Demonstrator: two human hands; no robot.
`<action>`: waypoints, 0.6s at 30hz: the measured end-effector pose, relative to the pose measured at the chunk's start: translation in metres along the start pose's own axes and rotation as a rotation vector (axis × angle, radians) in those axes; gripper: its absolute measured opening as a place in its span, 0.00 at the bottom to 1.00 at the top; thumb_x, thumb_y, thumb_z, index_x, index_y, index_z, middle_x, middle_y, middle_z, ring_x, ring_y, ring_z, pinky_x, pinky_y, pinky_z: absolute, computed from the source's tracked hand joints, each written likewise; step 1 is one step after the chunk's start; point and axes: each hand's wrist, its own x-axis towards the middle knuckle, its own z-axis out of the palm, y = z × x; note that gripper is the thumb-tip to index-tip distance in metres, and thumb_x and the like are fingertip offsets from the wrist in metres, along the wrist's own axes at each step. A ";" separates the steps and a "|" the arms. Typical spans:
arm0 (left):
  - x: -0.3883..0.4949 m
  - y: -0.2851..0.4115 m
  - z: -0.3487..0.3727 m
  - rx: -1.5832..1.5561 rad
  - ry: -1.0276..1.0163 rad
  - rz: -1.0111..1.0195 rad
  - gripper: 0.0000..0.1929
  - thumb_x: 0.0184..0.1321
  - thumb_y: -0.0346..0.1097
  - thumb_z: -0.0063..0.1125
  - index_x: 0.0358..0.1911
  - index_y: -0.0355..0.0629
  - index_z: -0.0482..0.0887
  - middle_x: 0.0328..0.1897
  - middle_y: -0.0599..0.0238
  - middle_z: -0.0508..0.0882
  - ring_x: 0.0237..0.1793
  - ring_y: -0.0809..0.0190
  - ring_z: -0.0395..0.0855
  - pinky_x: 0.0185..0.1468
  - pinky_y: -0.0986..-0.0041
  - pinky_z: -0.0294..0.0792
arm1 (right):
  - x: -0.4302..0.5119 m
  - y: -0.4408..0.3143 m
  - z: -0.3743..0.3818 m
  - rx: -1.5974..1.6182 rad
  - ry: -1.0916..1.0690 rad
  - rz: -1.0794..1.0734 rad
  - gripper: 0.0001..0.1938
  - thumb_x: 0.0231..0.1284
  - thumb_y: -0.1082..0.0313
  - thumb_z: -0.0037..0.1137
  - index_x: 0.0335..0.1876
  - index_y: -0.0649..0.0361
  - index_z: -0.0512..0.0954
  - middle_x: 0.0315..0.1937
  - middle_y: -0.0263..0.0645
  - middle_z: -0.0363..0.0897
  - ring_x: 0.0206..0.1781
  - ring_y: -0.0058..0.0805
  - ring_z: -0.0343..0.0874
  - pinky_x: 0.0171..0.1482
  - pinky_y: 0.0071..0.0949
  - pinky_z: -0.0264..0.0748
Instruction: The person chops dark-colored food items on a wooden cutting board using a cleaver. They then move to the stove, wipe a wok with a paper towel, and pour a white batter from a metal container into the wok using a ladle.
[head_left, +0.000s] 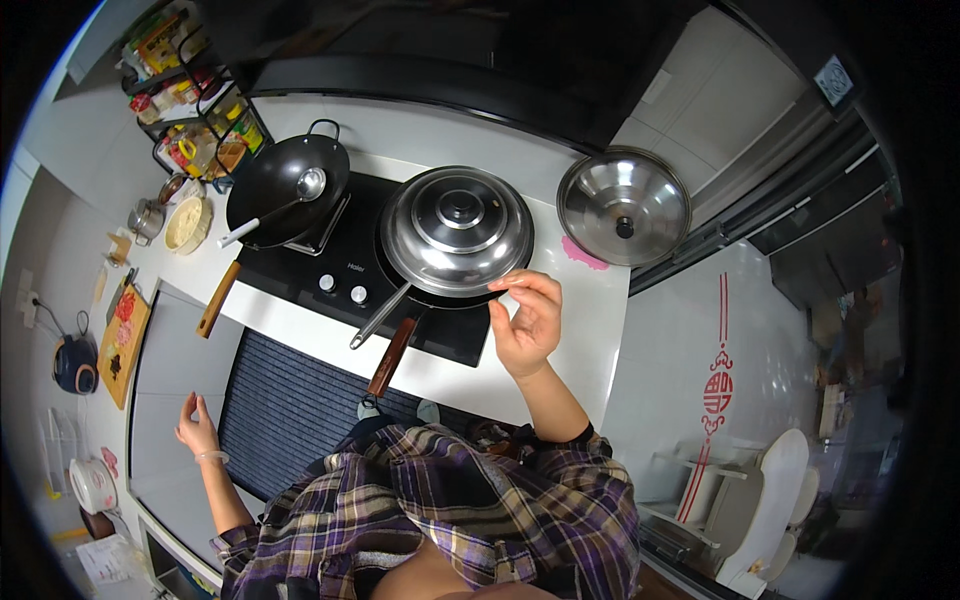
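My right hand (527, 319) is raised beside the right front edge of a covered pan on the black Haier gas hob (300, 281), fingers curled apart, holding nothing. The pan wears a domed steel lid (459, 255) with a black knob; a steel handle (382, 315) and a brown wooden handle (394, 356) stick out towards me. My left hand (196, 427) hangs low at the left, over the floor by the cabinets, holding nothing. On the left burner stands a black wok (270, 180) with a steel ladle (310, 184) lying in it.
Another steel lid (622, 206) leans upturned at the right, by a pink mat (585, 253). At the left are a bowl of pale food (187, 225), a wooden cutting board (124, 349) with chopped food and a knife, and a spice rack (195, 97). A range hood (420, 105) overhangs the back.
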 end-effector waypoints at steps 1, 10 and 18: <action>-0.001 -0.001 0.001 -0.001 -0.026 -0.008 0.19 0.65 0.52 0.55 0.54 0.53 0.84 0.48 0.71 0.88 0.54 0.63 0.81 0.73 0.48 0.39 | -0.001 -0.005 0.004 0.032 -0.011 -0.007 0.20 0.50 0.84 0.64 0.48 0.61 0.72 0.48 0.43 0.70 0.45 0.34 0.79 0.48 0.29 0.79; -0.005 -0.024 0.004 -0.028 -0.043 -0.024 0.18 0.66 0.52 0.55 0.52 0.52 0.85 0.49 0.70 0.87 0.55 0.62 0.81 0.74 0.49 0.40 | -0.004 -0.060 0.055 0.273 -0.358 -0.215 0.13 0.57 0.68 0.67 0.44 0.63 0.76 0.47 0.46 0.70 0.46 0.39 0.77 0.45 0.37 0.83; -0.001 -0.077 -0.007 -0.086 -0.021 -0.086 0.20 0.66 0.55 0.54 0.51 0.52 0.86 0.48 0.67 0.88 0.56 0.60 0.80 0.74 0.52 0.42 | -0.036 -0.064 0.119 -0.160 -0.412 -0.276 0.18 0.45 0.72 0.72 0.47 0.56 0.83 0.46 0.41 0.73 0.42 0.35 0.77 0.40 0.31 0.78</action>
